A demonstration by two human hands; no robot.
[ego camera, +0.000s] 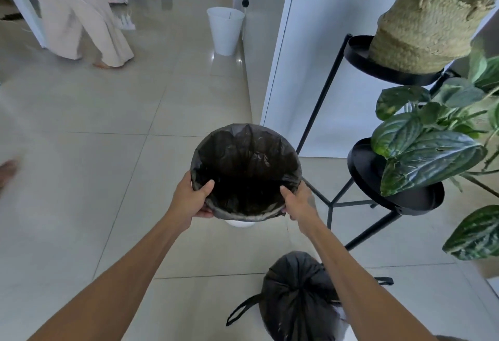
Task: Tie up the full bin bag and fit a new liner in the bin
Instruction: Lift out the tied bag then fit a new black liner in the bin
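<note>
A small white bin (239, 223) stands on the tiled floor in the middle of the view, lined with a black liner (244, 161) whose edge is folded over the rim. My left hand (192, 198) grips the near-left rim, thumb inside the liner. On the near-right rim sits my right hand (298, 201), thumb inside too. The full black bin bag (298, 297) sits on the floor close to me, under my right forearm, its top gathered and tied, with loose handles sticking out.
A black metal plant stand (378, 175) with leafy plants and a woven basket pot (421, 29) stands right of the bin. A white wall corner (280, 70) rises behind. Another white bin (225, 29) is farther back. A person in pale trousers (81, 16) stands far left.
</note>
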